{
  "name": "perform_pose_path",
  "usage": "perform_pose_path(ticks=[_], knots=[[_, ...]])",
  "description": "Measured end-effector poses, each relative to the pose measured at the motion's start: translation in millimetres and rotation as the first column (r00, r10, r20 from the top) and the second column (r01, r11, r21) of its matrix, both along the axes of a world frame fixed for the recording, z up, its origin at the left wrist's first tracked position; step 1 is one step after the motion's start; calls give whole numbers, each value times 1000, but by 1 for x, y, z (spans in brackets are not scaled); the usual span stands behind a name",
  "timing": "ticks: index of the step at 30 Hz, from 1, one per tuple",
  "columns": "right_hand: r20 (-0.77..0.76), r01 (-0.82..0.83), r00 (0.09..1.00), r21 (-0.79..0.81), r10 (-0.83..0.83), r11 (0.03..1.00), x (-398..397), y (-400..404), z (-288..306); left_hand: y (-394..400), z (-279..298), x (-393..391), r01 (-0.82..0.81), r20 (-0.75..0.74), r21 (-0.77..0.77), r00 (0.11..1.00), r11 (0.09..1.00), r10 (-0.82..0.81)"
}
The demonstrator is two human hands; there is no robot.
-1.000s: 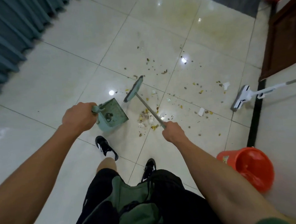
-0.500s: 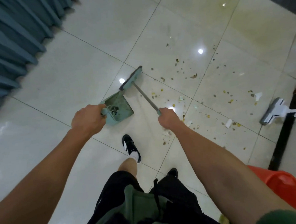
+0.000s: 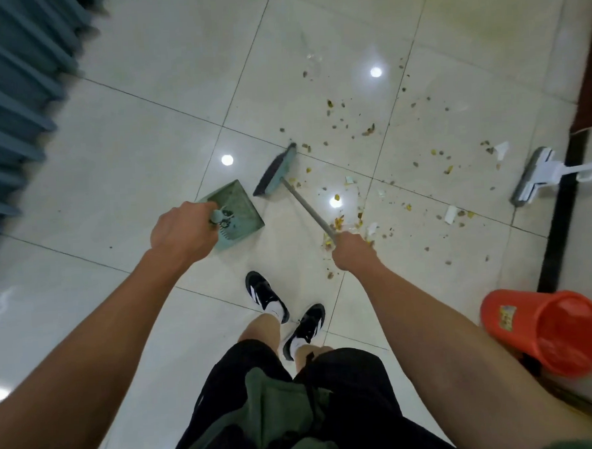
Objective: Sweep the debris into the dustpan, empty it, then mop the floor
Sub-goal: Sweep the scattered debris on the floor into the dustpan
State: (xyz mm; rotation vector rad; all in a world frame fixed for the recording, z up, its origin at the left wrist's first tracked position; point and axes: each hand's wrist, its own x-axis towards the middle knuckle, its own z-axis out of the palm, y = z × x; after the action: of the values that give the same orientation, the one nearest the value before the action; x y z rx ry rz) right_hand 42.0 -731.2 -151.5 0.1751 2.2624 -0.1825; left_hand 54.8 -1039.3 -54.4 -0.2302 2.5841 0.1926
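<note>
A teal dustpan [image 3: 234, 210] hangs just above the white tiles, and my left hand [image 3: 182, 232] grips its handle. My right hand [image 3: 354, 252] grips the grey pole of a teal broom [image 3: 276, 172], whose head sits just right of the dustpan's open edge. Debris [image 3: 351, 221] of yellow, brown and white bits lies scattered to the right of the broom and up toward the top of the view. A white flat mop [image 3: 534, 177] lies at the right, by a dark floor strip.
An orange bucket [image 3: 547, 334] stands at the lower right beside my right arm. Blue curtains [image 3: 14, 101] hang along the left. A dark wooden door or cabinet [image 3: 588, 71] is at the upper right. My two feet in black shoes [image 3: 285, 310] stand below the dustpan.
The view has swung, so the bucket and mop show more fully. The broom head has come from behind the dustpan to its right edge. Both hands keep their grips.
</note>
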Motion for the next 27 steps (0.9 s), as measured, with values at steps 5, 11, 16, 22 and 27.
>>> perform_pose_path(ticks=[5, 11, 16, 22, 27], knots=[[43, 92, 995, 2, -92, 996, 55, 64, 7, 51, -2, 11, 155, -17, -19, 988, 988, -156], [47, 211, 976, 42, -213, 977, 115, 131, 14, 118, 1, 18, 242, -40, 11, 970, 970, -241], [50, 303, 950, 78, -307, 950, 162, 179, 22, 171, 4, 21, 346, -36, -11, 937, 938, -347], [-16, 372, 928, 55, -372, 927, 189, 204, 31, 199, 9, 20, 420, -37, -15, 907, 907, -420], [-60, 366, 929, -22, -366, 930, 171, 188, 44, 186, 24, 6, 387, -61, 15, 921, 922, -386]])
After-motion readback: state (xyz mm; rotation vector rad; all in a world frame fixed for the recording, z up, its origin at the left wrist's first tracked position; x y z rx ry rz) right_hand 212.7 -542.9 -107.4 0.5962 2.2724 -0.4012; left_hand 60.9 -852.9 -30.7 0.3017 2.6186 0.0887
